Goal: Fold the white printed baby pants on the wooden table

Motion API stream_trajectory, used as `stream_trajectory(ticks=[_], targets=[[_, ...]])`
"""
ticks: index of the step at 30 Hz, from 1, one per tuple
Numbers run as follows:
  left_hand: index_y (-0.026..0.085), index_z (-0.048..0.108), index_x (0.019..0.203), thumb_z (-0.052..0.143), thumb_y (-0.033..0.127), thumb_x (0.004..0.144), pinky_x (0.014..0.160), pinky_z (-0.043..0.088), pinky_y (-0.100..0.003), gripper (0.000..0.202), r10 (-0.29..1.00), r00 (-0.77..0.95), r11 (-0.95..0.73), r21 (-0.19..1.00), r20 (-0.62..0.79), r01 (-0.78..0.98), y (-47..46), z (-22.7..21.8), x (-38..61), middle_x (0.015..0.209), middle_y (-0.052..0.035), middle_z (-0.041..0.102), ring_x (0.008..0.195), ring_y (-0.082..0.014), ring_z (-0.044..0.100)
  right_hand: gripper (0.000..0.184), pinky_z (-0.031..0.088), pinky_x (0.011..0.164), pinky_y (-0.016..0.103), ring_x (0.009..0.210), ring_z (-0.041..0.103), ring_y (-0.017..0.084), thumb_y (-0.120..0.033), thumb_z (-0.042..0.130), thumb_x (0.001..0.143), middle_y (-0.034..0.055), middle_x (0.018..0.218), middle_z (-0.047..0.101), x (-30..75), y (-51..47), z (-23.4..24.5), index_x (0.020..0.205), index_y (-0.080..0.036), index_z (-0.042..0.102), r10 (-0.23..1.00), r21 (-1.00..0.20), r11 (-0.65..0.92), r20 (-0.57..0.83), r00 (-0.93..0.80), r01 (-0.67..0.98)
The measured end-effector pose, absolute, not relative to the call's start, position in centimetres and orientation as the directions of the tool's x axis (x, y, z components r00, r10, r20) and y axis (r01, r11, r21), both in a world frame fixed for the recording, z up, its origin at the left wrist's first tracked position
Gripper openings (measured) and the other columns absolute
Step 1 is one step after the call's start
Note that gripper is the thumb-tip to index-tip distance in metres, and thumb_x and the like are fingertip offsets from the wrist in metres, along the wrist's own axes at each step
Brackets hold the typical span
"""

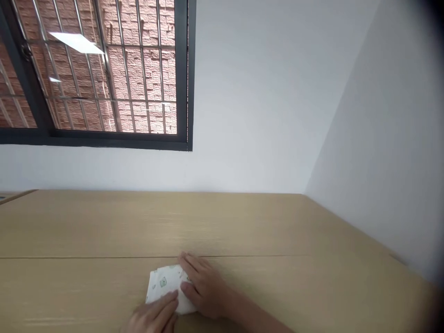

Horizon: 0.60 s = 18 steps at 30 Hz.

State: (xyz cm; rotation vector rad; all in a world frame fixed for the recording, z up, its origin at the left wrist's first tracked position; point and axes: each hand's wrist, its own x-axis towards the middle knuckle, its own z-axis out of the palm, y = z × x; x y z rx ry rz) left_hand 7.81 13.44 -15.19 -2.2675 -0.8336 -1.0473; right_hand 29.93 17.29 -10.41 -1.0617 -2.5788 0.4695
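A small white folded cloth or paper with tiny green prints (163,283) lies on the light wooden table (243,231), near the front edge of the view. My right hand (203,286) rests flat on its right part, fingers stretched out toward the far side. My left hand (154,317) comes in from the bottom edge, with its fingertips pressed on the near edge of the white piece. The lower part of the piece is hidden under both hands.
The table runs into a corner of two white walls (364,138) on the right. A dark-framed window (104,138) with bars and a brick wall behind it is at the upper left. A seam (86,257) crosses the tabletop.
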Motion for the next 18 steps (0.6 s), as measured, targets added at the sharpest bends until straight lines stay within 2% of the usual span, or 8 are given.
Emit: stream_trajectory(ticks=[3,5,7,9,11,13,16,18], targets=[[0.022,0.067,0.099,0.037,0.032,0.107,0.067,0.062,-0.023,0.032,0.270,0.557,-0.696,-0.241,0.785,0.677,13.6,-14.3,7.4,0.094,0.0012,0.078,0.080,-0.0149,0.076,0.060,0.024,0.124,0.040,0.149,0.030,0.024,-0.039,0.039,0.104,0.0116,0.162,0.032,30.0,17.1,-10.8,0.159,-0.014,0.028,0.730,-0.408,0.665,0.178,-0.660,0.625],[0.021,0.067,0.099,0.040,0.035,0.106,0.067,0.063,-0.027,0.032,0.257,0.553,-0.649,-0.282,0.793,0.707,13.7,-14.0,7.2,0.095,-0.0010,0.078,0.082,-0.0183,0.076,0.062,0.022,0.124,0.042,0.151,0.024,0.025,-0.042,0.036,0.105,0.0128,0.164,0.026,30.0,17.1,-11.1,0.159,-0.014,0.026,0.737,-0.398,0.660,0.181,-0.651,0.637],[0.020,0.068,0.098,0.039,0.036,0.106,0.067,0.062,-0.028,0.034,0.263,0.539,-0.602,-0.300,0.801,0.740,13.8,-13.9,7.1,0.095,-0.0020,0.078,0.079,-0.0181,0.075,0.065,0.020,0.124,0.045,0.153,0.017,0.029,-0.045,0.034,0.105,0.0155,0.165,0.021,30.1,16.9,-11.2,0.160,-0.012,0.023,0.736,-0.374,0.668,0.199,-0.647,0.644],[0.020,0.069,0.097,0.035,0.034,0.107,0.068,0.061,-0.025,0.038,0.252,0.556,-0.586,-0.332,0.792,0.739,13.8,-13.8,7.1,0.094,-0.0017,0.078,0.077,-0.0157,0.074,0.068,0.022,0.122,0.047,0.149,0.024,0.032,-0.049,0.038,0.104,0.0179,0.162,0.029,30.1,16.6,-11.0,0.159,-0.012,0.026,0.711,-0.350,0.699,0.242,-0.661,0.623],[0.020,0.069,0.097,0.030,0.029,0.108,0.069,0.060,-0.023,0.041,0.247,0.599,-0.584,-0.376,0.762,0.719,13.8,-13.5,6.9,0.095,-0.0012,0.078,0.077,-0.0137,0.074,0.071,0.028,0.118,0.048,0.138,0.038,0.033,-0.055,0.045,0.100,0.0181,0.151,0.043,30.1,16.4,-10.8,0.156,-0.014,0.032,0.675,-0.342,0.735,0.283,-0.681,0.586],[0.020,0.069,0.099,0.026,0.022,0.108,0.070,0.059,-0.022,0.045,0.257,0.656,-0.589,-0.423,0.710,0.688,13.7,-13.2,6.7,0.097,-0.0015,0.078,0.079,-0.0134,0.074,0.071,0.034,0.112,0.047,0.125,0.047,0.032,-0.059,0.050,0.096,0.0165,0.141,0.052,29.9,16.3,-10.6,0.151,-0.016,0.040,0.655,-0.346,0.753,0.308,-0.690,0.560],[0.022,0.068,0.105,0.021,0.016,0.107,0.072,0.059,-0.024,0.048,0.278,0.719,-0.611,-0.461,0.637,0.644,13.3,-13.0,6.3,0.104,-0.0026,0.076,0.085,-0.0151,0.074,0.069,0.036,0.107,0.045,0.119,0.048,0.030,-0.061,0.053,0.093,0.0147,0.134,0.054,29.8,16.5,-10.6,0.146,-0.017,0.045,0.651,-0.343,0.757,0.326,-0.685,0.556],[0.020,0.067,0.110,0.021,0.018,0.108,0.074,0.059,-0.026,0.046,0.322,0.707,-0.618,-0.426,0.630,0.661,13.1,-13.3,6.1,0.108,-0.0046,0.075,0.089,-0.0170,0.074,0.070,0.035,0.107,0.045,0.120,0.047,0.030,-0.063,0.053,0.093,0.0144,0.134,0.054,29.8,16.7,-10.8,0.146,-0.017,0.045,0.649,-0.336,0.759,0.331,-0.685,0.557]])
